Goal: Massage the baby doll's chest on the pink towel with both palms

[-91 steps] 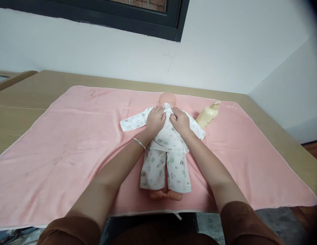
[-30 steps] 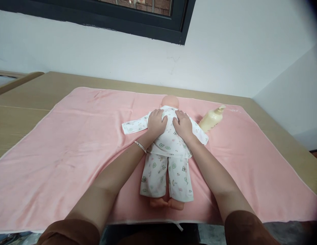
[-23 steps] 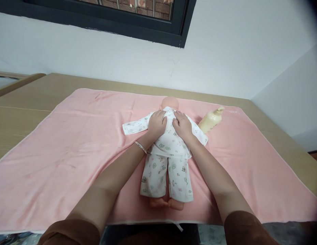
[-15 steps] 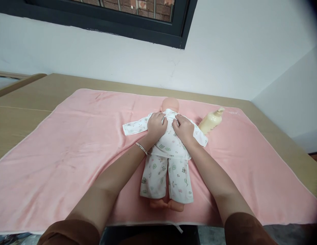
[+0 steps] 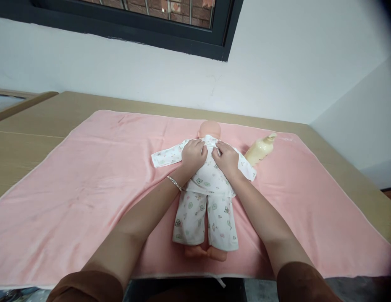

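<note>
Presently seeing 1 doll [image 5: 205,186] flat on pink towel [image 5: 88,176] over wooden table [image 5: 31,121], head far, bare feet near, dressed in printed shirt and trousers. Noting left hand [image 5: 193,153], bracelet [image 5: 174,183] at wrist, and right hand [image 5: 226,158] side by side on upper shirt, fingers half-curled, tips at collar; cannot tell whether pinching cloth or only pressing. Spotted 1 cream bottle [image 5: 261,147] lying just beside right-side sleeve.
</note>
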`<state>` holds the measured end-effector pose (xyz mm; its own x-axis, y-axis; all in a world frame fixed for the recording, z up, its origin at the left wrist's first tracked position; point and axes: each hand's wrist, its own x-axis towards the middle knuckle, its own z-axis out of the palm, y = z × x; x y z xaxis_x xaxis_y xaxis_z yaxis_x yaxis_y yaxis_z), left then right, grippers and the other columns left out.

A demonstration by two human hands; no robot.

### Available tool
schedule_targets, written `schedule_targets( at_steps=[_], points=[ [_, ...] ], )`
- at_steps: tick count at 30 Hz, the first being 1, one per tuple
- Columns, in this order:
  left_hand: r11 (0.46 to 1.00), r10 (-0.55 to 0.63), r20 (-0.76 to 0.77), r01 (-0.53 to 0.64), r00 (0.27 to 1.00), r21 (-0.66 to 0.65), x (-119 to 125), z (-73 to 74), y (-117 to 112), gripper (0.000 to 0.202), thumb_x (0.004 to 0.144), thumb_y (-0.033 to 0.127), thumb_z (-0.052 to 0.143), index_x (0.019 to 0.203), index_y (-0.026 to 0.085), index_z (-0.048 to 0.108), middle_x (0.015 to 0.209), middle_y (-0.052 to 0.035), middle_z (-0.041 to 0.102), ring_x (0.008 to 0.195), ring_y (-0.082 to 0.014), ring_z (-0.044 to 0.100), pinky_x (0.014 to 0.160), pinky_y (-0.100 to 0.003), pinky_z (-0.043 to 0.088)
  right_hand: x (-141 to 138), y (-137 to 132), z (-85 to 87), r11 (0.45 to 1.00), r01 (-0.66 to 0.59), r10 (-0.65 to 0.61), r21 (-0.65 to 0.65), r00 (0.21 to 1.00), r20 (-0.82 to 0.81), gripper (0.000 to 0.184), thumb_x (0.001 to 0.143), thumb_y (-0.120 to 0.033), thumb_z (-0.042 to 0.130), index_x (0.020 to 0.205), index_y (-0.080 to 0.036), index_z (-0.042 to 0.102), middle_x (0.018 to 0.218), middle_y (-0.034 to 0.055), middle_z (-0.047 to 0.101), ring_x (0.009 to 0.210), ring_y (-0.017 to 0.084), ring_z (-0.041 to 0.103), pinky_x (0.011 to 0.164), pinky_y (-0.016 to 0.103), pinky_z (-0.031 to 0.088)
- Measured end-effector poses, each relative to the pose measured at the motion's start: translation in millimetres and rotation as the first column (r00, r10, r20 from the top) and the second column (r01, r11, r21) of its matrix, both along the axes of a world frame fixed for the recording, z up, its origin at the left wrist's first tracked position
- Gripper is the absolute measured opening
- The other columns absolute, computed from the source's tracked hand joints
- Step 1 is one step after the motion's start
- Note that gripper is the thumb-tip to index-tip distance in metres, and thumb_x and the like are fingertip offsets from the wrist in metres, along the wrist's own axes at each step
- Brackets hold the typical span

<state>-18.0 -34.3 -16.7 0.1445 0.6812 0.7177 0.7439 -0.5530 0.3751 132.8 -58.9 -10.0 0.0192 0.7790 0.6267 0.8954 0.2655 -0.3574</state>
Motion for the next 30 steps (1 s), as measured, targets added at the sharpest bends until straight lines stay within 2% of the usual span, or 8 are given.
schedule_targets(
  at_steps=[4, 7, 11, 14, 17, 21, 27, 30],
  points=[
    [0.995, 0.033, 0.039, -0.029, 0.999, -0.093, 1, -2.1, 5, 0.029, 0.091, 0.025, 0.046, 0.108, 0.015, 0.067, 0.114, -0.0104, 0.070, 0.111, -0.0252, 0.061, 0.103, -0.041, 0.047, -1, 0, 2.0, 0.996, 0.039, -0.038, -0.075, 0.999, 0.015, 0.037, 0.091, -0.028, 0.046, 0.119, -0.018, 0.067, 0.130, 0.0099, 0.064, 0.126, 0.026, 0.057, 0.107, 0.042, 0.045],
    [0.986, 0.013, 0.042, -0.006, 0.999, -0.164, 0, -4.2, 11, 0.034, 0.091, 0.026, 0.046, 0.117, 0.015, 0.063, 0.124, -0.0112, 0.066, 0.118, -0.0259, 0.058, 0.108, -0.044, 0.044, 2, 5, 3.0, 0.990, -0.011, 0.018, -0.137, 0.999, 0.051, 0.044, 0.092, -0.025, 0.042, 0.130, -0.012, 0.060, 0.140, 0.0135, 0.055, 0.136, 0.030, 0.046, 0.114, 0.049, 0.036],
    [0.989, -0.037, 0.043, 0.042, 0.998, -0.139, -1, -4.5, 13, 0.032, 0.092, 0.026, 0.045, 0.116, 0.016, 0.064, 0.123, -0.0097, 0.067, 0.118, -0.0246, 0.058, 0.108, -0.043, 0.043, 5, 11, 3.1, 0.982, -0.091, 0.105, -0.164, 0.991, 0.077, 0.048, 0.092, -0.020, 0.038, 0.135, -0.010, 0.055, 0.145, 0.0143, 0.050, 0.139, 0.030, 0.042, 0.117, 0.052, 0.031],
    [0.993, -0.064, 0.059, 0.069, 0.996, -0.094, -2, -2.8, 10, 0.027, 0.091, 0.026, 0.048, 0.107, 0.017, 0.068, 0.111, -0.0083, 0.070, 0.109, -0.0230, 0.060, 0.101, -0.039, 0.047, 4, 8, 1.9, 0.990, -0.112, 0.117, -0.086, 0.991, 0.062, 0.044, 0.091, -0.019, 0.039, 0.127, -0.014, 0.062, 0.136, 0.0098, 0.060, 0.132, 0.025, 0.051, 0.115, 0.043, 0.036],
    [0.996, -0.049, 0.080, 0.055, 0.996, -0.072, -2, -0.7, 7, 0.020, 0.088, 0.026, 0.053, 0.098, 0.019, 0.070, 0.100, -0.0071, 0.071, 0.102, -0.0229, 0.061, 0.096, -0.038, 0.049, 0, 2, 0.9, 0.999, -0.044, 0.044, -0.011, 0.999, 0.013, 0.036, 0.090, -0.024, 0.043, 0.113, -0.019, 0.070, 0.125, 0.0068, 0.068, 0.122, 0.022, 0.060, 0.108, 0.037, 0.045],
    [0.995, -0.001, 0.100, 0.010, 0.995, -0.095, -1, 1.2, 4, 0.017, 0.087, 0.025, 0.055, 0.095, 0.019, 0.069, 0.099, -0.0083, 0.070, 0.102, -0.0237, 0.060, 0.097, -0.039, 0.048, -2, -2, 2.4, 0.998, 0.031, -0.033, -0.052, 0.999, -0.035, 0.034, 0.090, -0.028, 0.047, 0.113, -0.020, 0.070, 0.125, 0.0081, 0.068, 0.122, 0.025, 0.060, 0.104, 0.040, 0.048],
    [0.982, -0.058, 0.074, 0.070, 0.996, -0.176, -1, -0.2, 11, 0.031, 0.089, 0.025, 0.050, 0.115, 0.017, 0.064, 0.122, -0.0098, 0.066, 0.116, -0.0249, 0.058, 0.107, -0.042, 0.043, 7, 10, 2.5, 0.982, -0.114, 0.123, -0.151, 0.991, 0.048, 0.048, 0.092, -0.024, 0.039, 0.134, -0.011, 0.055, 0.143, 0.0138, 0.053, 0.137, 0.029, 0.044, 0.116, 0.050, 0.032],
    [0.983, -0.060, 0.063, 0.070, 0.996, -0.172, -1, -0.8, 12, 0.029, 0.089, 0.025, 0.051, 0.113, 0.018, 0.065, 0.122, -0.0088, 0.067, 0.116, -0.0241, 0.059, 0.107, -0.041, 0.044, 10, 14, 0.6, 0.976, -0.154, 0.163, -0.154, 0.986, 0.046, 0.048, 0.091, -0.022, 0.038, 0.136, -0.014, 0.054, 0.145, 0.0118, 0.051, 0.138, 0.029, 0.042, 0.115, 0.053, 0.031]
  ],
)
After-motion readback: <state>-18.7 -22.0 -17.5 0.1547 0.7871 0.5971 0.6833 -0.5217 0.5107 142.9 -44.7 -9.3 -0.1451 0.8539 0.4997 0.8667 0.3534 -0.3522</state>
